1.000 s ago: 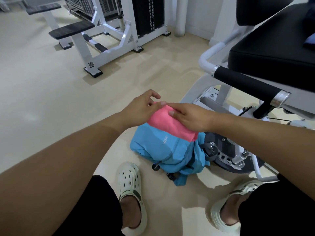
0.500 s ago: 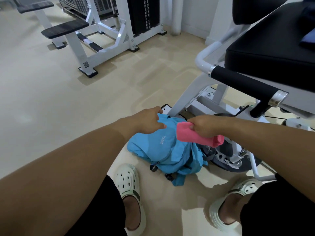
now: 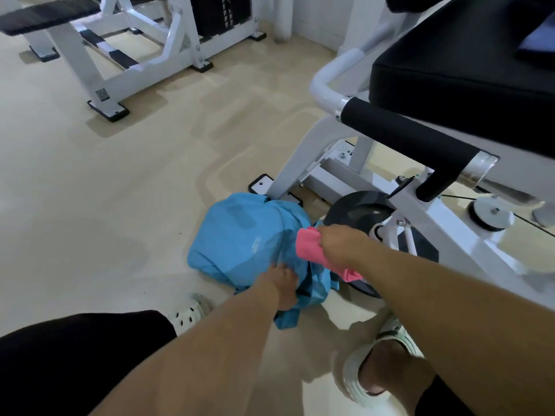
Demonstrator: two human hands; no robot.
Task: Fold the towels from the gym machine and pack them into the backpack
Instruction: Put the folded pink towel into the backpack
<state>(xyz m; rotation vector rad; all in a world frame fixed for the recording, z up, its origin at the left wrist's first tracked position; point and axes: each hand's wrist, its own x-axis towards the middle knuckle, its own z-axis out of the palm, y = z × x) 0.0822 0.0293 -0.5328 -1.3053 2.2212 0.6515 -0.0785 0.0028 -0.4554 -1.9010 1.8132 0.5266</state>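
A light blue backpack (image 3: 240, 241) lies slumped on the beige floor by the foot of the gym machine (image 3: 420, 163). My right hand (image 3: 338, 243) grips a folded pink towel (image 3: 309, 247) at the backpack's right side, just above its fabric. My left hand (image 3: 282, 283) holds the near edge of the backpack, fingers curled into the blue cloth. Whether the backpack's opening is unzipped is hidden by the folds and my hands.
The machine's black seat pad (image 3: 468, 67) and padded handle (image 3: 405, 136) overhang at the right, with a black weight disc (image 3: 357, 211) behind the backpack. Another white machine (image 3: 126, 49) stands at the back left. My feet in white clogs (image 3: 375, 376) flank the backpack.
Both hands have dropped lower toward the floor. The right hand brought the pink towel down to the backpack's right side, and the left hand shifted from the backpack's top to its near edge.
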